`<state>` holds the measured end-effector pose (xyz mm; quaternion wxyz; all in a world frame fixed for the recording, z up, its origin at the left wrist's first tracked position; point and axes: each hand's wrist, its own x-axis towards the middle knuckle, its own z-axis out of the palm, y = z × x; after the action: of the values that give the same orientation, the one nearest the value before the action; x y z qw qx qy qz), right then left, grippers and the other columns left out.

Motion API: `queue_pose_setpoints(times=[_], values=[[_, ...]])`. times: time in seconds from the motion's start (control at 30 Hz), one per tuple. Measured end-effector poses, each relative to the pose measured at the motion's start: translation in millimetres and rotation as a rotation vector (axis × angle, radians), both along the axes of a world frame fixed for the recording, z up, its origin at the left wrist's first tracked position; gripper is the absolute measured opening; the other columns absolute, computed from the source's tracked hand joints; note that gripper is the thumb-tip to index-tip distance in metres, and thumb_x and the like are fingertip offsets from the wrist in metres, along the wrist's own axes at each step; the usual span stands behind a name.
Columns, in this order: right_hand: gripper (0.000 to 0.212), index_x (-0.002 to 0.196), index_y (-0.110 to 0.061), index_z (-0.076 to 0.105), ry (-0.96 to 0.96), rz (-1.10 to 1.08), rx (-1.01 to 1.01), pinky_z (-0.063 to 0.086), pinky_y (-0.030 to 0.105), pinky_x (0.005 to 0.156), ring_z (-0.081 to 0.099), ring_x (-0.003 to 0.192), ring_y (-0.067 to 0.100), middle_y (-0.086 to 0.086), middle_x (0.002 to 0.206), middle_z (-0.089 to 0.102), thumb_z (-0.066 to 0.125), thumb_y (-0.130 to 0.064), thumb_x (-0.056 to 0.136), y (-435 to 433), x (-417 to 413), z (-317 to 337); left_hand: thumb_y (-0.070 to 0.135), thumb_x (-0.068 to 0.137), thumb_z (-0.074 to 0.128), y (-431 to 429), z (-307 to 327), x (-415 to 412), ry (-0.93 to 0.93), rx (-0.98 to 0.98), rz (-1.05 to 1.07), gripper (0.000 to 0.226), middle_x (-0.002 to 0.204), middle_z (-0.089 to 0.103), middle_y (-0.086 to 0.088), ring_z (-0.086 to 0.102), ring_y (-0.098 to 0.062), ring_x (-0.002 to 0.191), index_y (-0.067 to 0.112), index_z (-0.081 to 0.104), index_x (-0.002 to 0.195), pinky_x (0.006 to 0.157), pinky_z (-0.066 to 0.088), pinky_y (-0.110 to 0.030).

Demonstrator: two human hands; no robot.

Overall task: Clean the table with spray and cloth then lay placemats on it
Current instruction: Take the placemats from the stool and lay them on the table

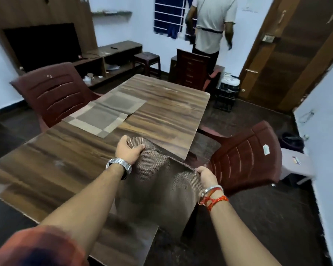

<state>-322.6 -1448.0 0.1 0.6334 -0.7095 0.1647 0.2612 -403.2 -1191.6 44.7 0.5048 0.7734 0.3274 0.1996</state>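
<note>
I have both hands on one brown mesh placemat [160, 181]. The left hand [128, 150] has its grip closed on the far corner, thumb on top, just over the desk [65, 154]. The right hand [206, 176] pinches the opposite corner, off the desk's near right edge. Between the two grips the mat sags and hangs below them, mostly beyond the desk edge, and is not yet flat. Holding it by two corners looks meant to keep it spread so it can be swung onto the top and dropped square, in my judgement.

Beyond the left grip, two lighter checked placemats [108, 112] lie flat on the far left part of the desk, touching or slightly overlapping each other, along the side where a maroon chair [54, 93] stands. A second maroon chair [246, 156] stands just right of the right grip, which would explain a setting on this side.

The desk top shows a dull sheen and faint smears. No spray bottle or cloth is in view, so I judge the cleaning done and the laying part-way through.

Containers: a dark crate or basket [226, 95] stands on the floor well beyond the grips. White items sit on it, but what they are I cannot tell. Another person stands at the far wall, clear of the work.
</note>
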Motion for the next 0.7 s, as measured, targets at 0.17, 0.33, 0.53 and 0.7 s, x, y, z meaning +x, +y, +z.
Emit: queue_pose_setpoints(times=[0.17, 0.33, 0.53, 0.7], values=[[0.033, 0.092, -0.038, 0.067, -0.376, 0.119, -0.097, 0.046, 0.027, 0.091, 0.063, 0.084, -0.003, 0.003, 0.111, 0.068, 0.068, -0.012, 0.071, -16, 57, -25, 0.047, 0.077, 0.075, -21, -10, 34, 0.173, 0.117, 0.098, 0.049, 0.079, 0.059, -0.008, 0.057, -0.03, 0.077, 0.012, 0.046, 0.096, 0.067, 0.042, -0.036], [0.041, 0.104, -0.025, 0.068, -0.649, 0.097, -0.061, 0.031, 0.027, 0.114, 0.045, 0.132, 0.013, 0.0, 0.141, 0.049, 0.059, 0.007, 0.081, -10, 73, 2, 0.043, 0.084, 0.07, -28, -15, 59, 0.011, 0.153, 0.124, 0.059, 0.125, 0.062, 0.002, 0.059, -0.024, 0.112, 0.029, 0.045, 0.135, 0.093, 0.044, -0.03], [0.05, 0.115, -0.037, 0.059, -0.922, -0.01, 0.046, 0.037, 0.012, 0.101, 0.042, 0.131, -0.001, -0.007, 0.149, 0.037, 0.059, 0.002, 0.085, 10, 118, 12, 0.053, 0.081, 0.07, -3, -3, 114, -0.201, 0.239, 0.217, 0.049, 0.118, 0.061, 0.011, 0.059, -0.012, 0.106, 0.033, 0.05, 0.121, 0.092, 0.045, -0.025], [0.04, 0.126, -0.014, 0.053, -0.551, 0.179, -0.212, 0.032, 0.024, 0.105, 0.036, 0.138, 0.031, 0.017, 0.152, 0.03, 0.058, -0.02, 0.087, 38, 149, -47, 0.061, 0.081, 0.062, 34, -60, 157, 0.397, 0.325, 0.041, 0.082, 0.155, 0.026, -0.008, 0.048, -0.038, 0.124, 0.025, 0.028, 0.146, 0.102, 0.041, -0.046]])
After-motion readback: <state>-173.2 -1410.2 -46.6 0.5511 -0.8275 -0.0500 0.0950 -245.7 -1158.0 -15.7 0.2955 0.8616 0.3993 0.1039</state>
